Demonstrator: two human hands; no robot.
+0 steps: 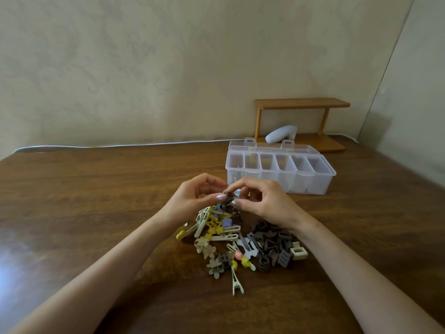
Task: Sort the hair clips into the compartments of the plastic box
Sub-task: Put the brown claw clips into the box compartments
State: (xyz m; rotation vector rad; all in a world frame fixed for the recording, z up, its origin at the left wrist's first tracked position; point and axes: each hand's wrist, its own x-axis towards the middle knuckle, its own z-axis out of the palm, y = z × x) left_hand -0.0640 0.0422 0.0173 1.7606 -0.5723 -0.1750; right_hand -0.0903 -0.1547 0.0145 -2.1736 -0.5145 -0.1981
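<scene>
Hair clips (240, 239) lie in 1 loose pile on the wooden table (96, 201), just in front of the person. At the pile's 12 o'clock edge, the left hand (195, 196) and the right hand (262, 201) meet, and each pinches the same small dark clip (230, 197) between thumb and fingertips, lifted slightly above the heap.

The step in hand looks like freeing or inspecting 1 clip before it is sorted. Next, 1 hand probably has to let go while the other carries the clip toward 1 o'clock and drops it into a fitting compartment without dragging its neighbours along.

The plastic box (308, 186) stands at 1 o'clock from the pile, lid folded back, showing 6 compartments in a row. The one nearest the hands seems to hold a few small pieces; the other 5 look empty, so the sorting appears barely begun.

The pile is too tangled for an exact count, though it holds well over 20 clips: pale and yellow ones toward 9 o'clock, brown-grey ones toward 3 o'clock, and at least 3 beige flower shapes near 7 o'clock.
</scene>
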